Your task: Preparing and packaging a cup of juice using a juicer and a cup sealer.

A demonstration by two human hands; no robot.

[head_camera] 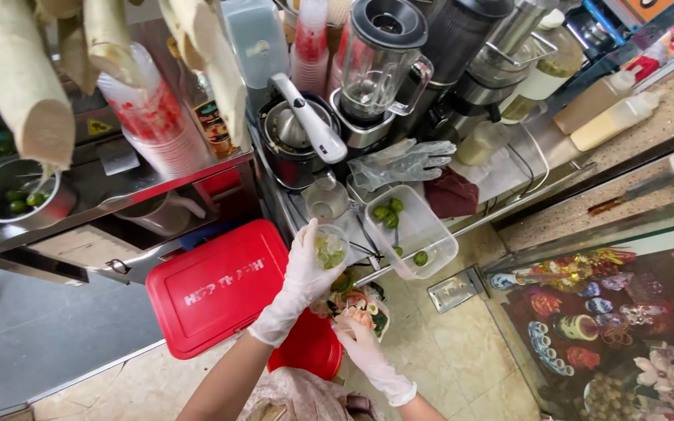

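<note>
Holding a small clear plastic cup (329,248) w/ greenish pulp in my left hand (303,274), gloved fingers wrapped tight round its side, up over the red bin (310,351) on the tiled floor. My right hand (359,337) (also in a thin white glove) sits lower, just beside the bin, fingers closed on a clear bag of scraps (359,306) w/ green and orange bits inside; can't tell how firm that grip is. A red lid (216,287) lies flat to the left, touching the bin's edge. Behind the cup on the steel counter: a clear tub (421,231) w/ a few limes, a lever juicer (299,129), a blender (380,66), spare gloves (403,161) between them.
</note>
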